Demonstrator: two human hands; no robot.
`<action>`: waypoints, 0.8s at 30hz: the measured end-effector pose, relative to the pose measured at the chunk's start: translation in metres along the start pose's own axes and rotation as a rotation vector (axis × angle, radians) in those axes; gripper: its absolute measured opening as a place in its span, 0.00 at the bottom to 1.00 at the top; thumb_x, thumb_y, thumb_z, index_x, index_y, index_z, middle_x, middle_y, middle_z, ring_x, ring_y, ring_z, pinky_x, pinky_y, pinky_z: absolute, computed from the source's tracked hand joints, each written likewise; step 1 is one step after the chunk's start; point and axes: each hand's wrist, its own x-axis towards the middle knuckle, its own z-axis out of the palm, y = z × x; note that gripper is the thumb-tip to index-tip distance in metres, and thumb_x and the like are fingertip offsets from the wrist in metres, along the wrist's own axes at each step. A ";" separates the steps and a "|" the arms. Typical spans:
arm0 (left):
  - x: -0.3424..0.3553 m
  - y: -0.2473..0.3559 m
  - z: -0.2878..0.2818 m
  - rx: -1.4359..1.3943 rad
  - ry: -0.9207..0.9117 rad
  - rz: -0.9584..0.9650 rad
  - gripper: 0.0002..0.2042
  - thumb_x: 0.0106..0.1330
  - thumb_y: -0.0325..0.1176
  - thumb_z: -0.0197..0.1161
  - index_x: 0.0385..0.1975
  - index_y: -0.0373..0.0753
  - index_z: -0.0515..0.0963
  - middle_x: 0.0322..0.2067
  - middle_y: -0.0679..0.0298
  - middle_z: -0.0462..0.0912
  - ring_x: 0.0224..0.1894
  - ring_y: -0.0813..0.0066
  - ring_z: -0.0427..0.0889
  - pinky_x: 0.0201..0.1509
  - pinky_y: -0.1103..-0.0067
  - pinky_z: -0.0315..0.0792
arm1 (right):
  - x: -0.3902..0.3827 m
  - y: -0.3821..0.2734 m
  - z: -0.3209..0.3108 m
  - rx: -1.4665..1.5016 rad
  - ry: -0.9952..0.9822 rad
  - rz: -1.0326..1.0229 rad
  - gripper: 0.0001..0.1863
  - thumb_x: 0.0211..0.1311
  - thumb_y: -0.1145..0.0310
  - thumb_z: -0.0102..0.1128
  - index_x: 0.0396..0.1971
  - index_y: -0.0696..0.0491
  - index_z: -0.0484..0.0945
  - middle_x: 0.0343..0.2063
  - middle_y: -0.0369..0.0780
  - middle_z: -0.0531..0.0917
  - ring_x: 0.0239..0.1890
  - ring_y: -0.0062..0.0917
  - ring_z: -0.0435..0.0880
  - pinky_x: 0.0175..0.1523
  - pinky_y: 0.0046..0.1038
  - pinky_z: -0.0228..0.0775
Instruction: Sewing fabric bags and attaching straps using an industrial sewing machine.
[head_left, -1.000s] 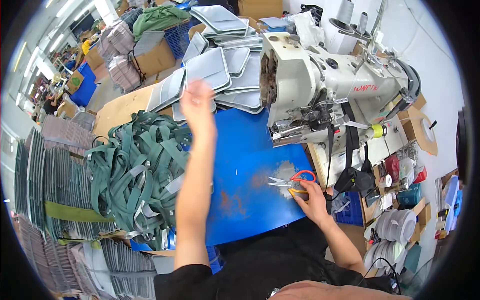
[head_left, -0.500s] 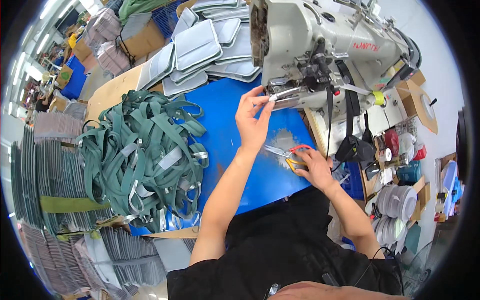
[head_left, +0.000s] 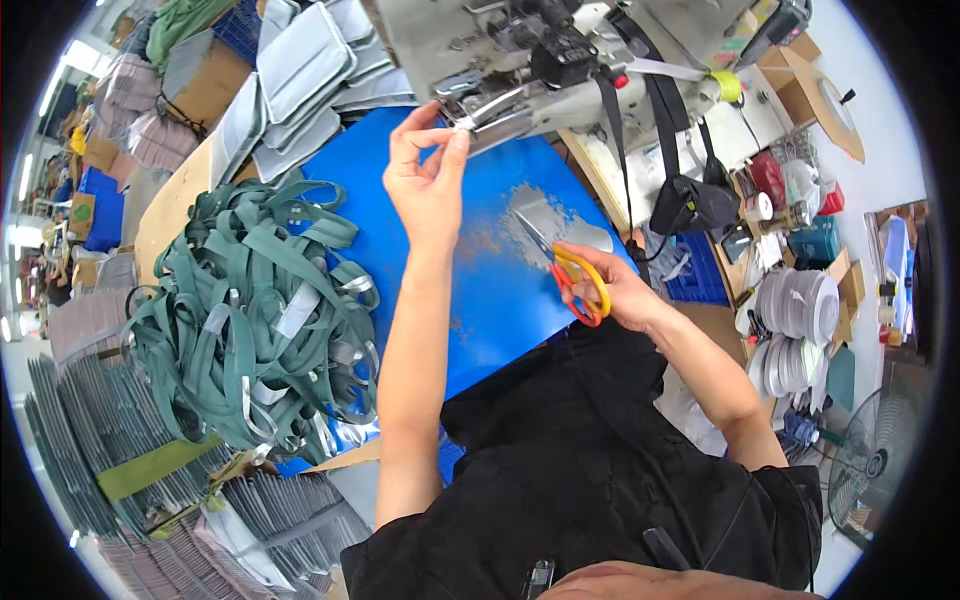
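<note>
Now that the scissors have swung round, handles grasped in the right hand and blades beyond its fingers, they seem better held for use, while the left hand pinches a white piece (form unclear) between fingertips beside the sewing machine.

Your scissors: one yellow handle, one red, silver blades
Your tabletop: blue, blotched grey and brown
Your straps: dark green
Your shirt: black
Your panels: pale grey
</note>
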 end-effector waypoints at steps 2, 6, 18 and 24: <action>0.001 -0.003 -0.002 -0.021 -0.018 -0.018 0.05 0.66 0.24 0.73 0.35 0.37 0.81 0.62 0.54 0.75 0.62 0.66 0.78 0.57 0.73 0.83 | -0.008 -0.042 0.039 0.060 -0.014 -0.028 0.43 0.65 0.66 0.72 0.77 0.54 0.60 0.33 0.37 0.84 0.25 0.15 0.79 0.28 0.18 0.69; 0.002 -0.005 -0.005 -0.101 -0.003 -0.093 0.04 0.65 0.25 0.73 0.34 0.36 0.83 0.63 0.54 0.74 0.65 0.64 0.75 0.58 0.74 0.81 | -0.007 -0.095 0.081 0.190 -0.079 -0.162 0.38 0.72 0.63 0.66 0.76 0.56 0.60 0.27 0.33 0.78 0.16 0.12 0.70 0.21 0.16 0.59; 0.010 -0.012 -0.010 -0.273 -0.027 -0.245 0.05 0.66 0.26 0.71 0.38 0.37 0.82 0.61 0.53 0.76 0.62 0.68 0.76 0.67 0.72 0.68 | 0.015 -0.117 0.105 0.454 -0.067 -0.110 0.14 0.75 0.64 0.62 0.53 0.54 0.76 0.24 0.33 0.76 0.15 0.10 0.67 0.19 0.15 0.56; 0.009 -0.018 -0.008 -0.324 -0.057 -0.224 0.05 0.69 0.26 0.70 0.39 0.39 0.80 0.57 0.57 0.78 0.57 0.74 0.78 0.61 0.74 0.71 | 0.031 -0.081 0.136 0.175 0.147 -0.346 0.30 0.75 0.68 0.59 0.72 0.55 0.64 0.27 0.33 0.76 0.15 0.11 0.68 0.20 0.16 0.58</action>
